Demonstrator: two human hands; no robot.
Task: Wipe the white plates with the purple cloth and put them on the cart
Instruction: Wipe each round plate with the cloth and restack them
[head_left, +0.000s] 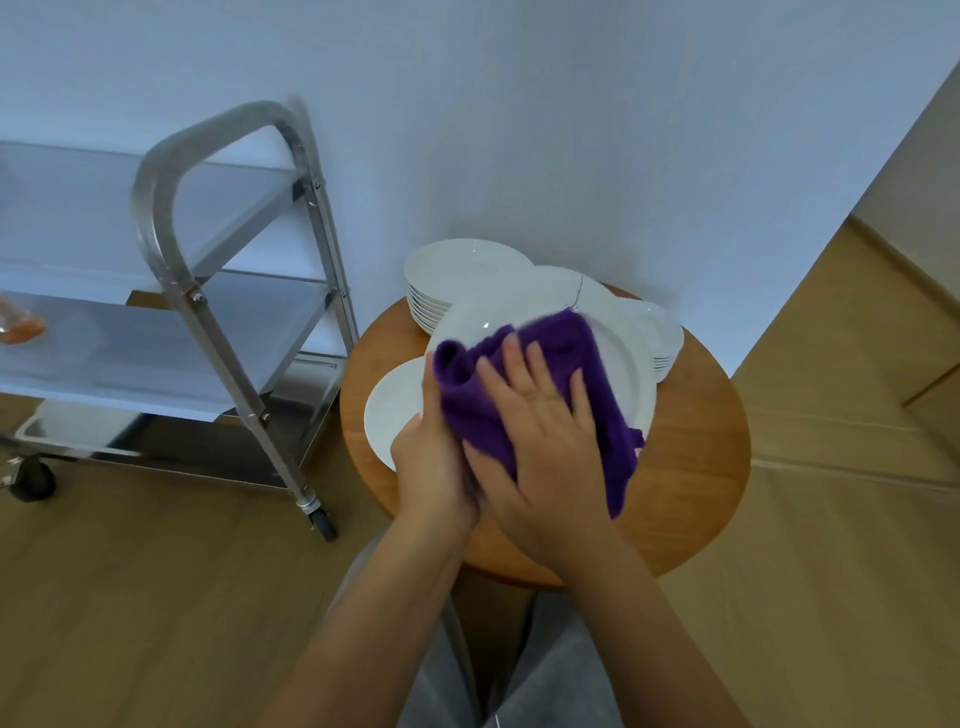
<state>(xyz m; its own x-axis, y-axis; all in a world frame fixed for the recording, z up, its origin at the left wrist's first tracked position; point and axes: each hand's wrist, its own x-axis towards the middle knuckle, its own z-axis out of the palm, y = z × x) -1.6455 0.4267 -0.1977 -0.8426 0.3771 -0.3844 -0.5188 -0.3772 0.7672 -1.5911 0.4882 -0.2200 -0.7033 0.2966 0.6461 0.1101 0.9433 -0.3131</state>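
Observation:
A large white plate (535, 306) is held tilted above the round wooden table (691, 467). My left hand (431, 462) grips its near left rim. My right hand (540, 431) lies flat with fingers spread on the purple cloth (561, 343), pressing it against the plate's face. The cloth hangs down over the plate's right edge. A stack of white plates (457, 270) stands at the back of the table, another smaller stack (665, 338) at the right, and one plate (389, 410) lies at the left. The steel cart (208, 249) stands to the left.
The cart has several shelves, castor wheels (324, 522) and a curved handle frame. An orange object (21, 327) lies on its middle shelf. The white wall is close behind the table. Brown cardboard covers the floor at the right. My grey trouser legs show at the bottom.

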